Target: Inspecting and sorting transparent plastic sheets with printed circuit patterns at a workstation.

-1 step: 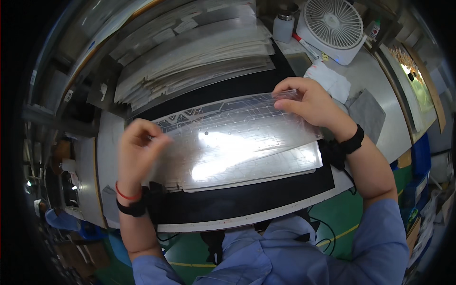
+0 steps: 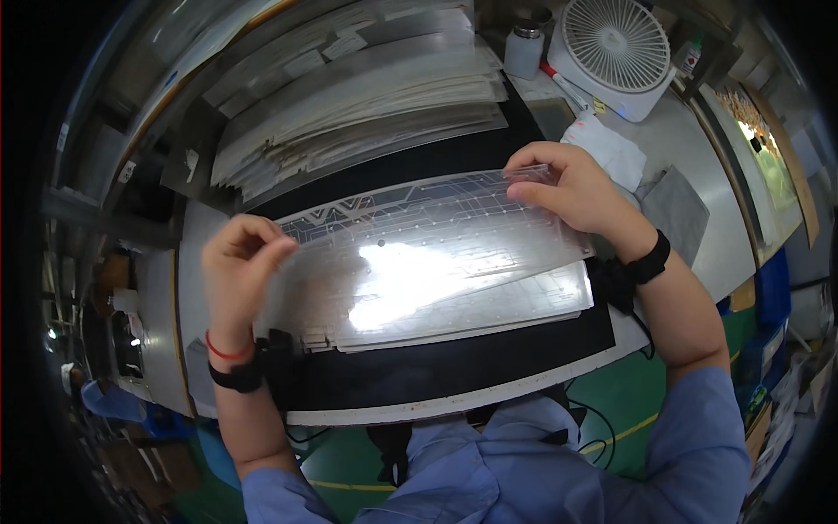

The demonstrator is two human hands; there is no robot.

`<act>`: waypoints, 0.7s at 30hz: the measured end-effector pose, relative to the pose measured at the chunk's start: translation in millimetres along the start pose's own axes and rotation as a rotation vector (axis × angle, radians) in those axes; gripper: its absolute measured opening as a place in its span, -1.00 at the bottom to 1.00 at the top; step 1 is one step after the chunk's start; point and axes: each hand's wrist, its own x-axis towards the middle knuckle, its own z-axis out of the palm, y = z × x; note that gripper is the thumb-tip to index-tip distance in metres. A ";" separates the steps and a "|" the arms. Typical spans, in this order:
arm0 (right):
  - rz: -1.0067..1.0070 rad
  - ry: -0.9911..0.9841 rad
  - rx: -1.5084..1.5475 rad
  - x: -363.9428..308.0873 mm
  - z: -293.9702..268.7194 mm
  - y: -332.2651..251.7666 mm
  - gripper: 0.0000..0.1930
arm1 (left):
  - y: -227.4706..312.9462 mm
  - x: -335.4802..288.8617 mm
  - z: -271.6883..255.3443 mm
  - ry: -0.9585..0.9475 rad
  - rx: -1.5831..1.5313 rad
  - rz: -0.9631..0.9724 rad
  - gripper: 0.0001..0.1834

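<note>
A thin see-through plastic film sheet (image 2: pixel 463 214) printed with fine circuit-like lines is raised at a tilt, glossy with reflected light. My right hand (image 2: pixel 563 188) pinches its far right corner between thumb and fingers. At the sheet's left end, the thumb and fingers of my left hand (image 2: pixel 244 253) close together on the far left corner. Beneath lies a stack of similar printed film sheets (image 2: pixel 532 297), partly covered by the raised one. The stack rests on a black mat (image 2: pixel 454 362).
Behind the mat's far part stands a thick pile of film sheets (image 2: pixel 375 105). A white fan (image 2: pixel 615 44), a white bottle (image 2: pixel 524 52), a red-and-white marker (image 2: pixel 567 86) and a crumpled white cloth (image 2: pixel 607 148) sit at the far right. A grey cloth (image 2: pixel 676 214) lies by my right forearm.
My left hand has moved a little to the left, and its fingers now meet at the sheet's left corner. My right hand has stayed almost in place on its corner.
</note>
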 end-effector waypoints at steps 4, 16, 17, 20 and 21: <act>-0.004 0.037 -0.007 0.6 -2.2 -1.2 -0.80 | -13.1 11.1 -32.0 0.134 -0.049 -0.051 -0.94; 0.102 0.150 0.147 6.8 -8.4 10.2 -0.82 | -87.2 25.0 -82.1 0.064 -0.523 -0.417 -0.49; 0.129 0.163 0.147 8.0 -8.6 11.2 -0.82 | -89.1 23.2 -82.1 -0.006 -0.574 -0.430 -0.49; 0.130 0.203 0.169 8.2 -9.7 18.0 -0.82 | -69.0 25.8 -66.1 0.041 -0.588 -0.423 -0.55; 0.126 0.194 0.169 8.3 -9.5 16.7 -0.82 | -65.9 23.4 -65.2 0.101 -0.601 -0.431 -0.57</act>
